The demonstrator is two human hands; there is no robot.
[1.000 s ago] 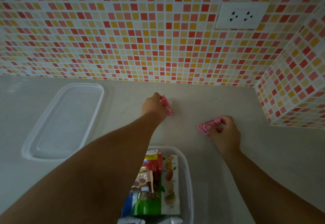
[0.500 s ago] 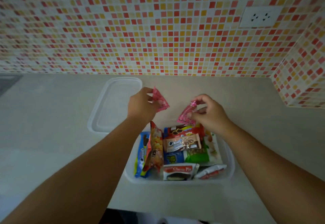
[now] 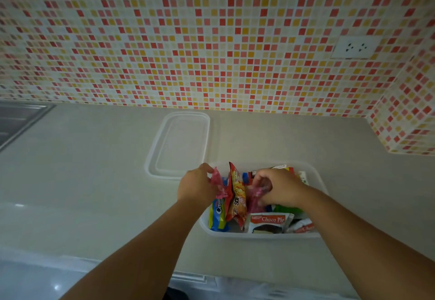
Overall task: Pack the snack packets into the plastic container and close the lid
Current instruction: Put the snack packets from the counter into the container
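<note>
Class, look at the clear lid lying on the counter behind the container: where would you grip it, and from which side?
Grip the lid by its near short rim, coming from the container side with the fingers. It lies flat on the counter, so only the raised rim offers purchase, and that end is closest.

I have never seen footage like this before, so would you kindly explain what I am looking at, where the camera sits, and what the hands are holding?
There is no machine here: a person wears a wide-angle camera on the head, looking down at their own two arms. The single view shows a pale counter below a mosaic tiled wall. On it stands a clear plastic container already holding snack packets, among them a Choco Pie packet. Its lid lies flat on the counter behind it, not yet fitted. The left hand pinches a small pink packet above the container, and the right hand pinches another pink packet.
</note>
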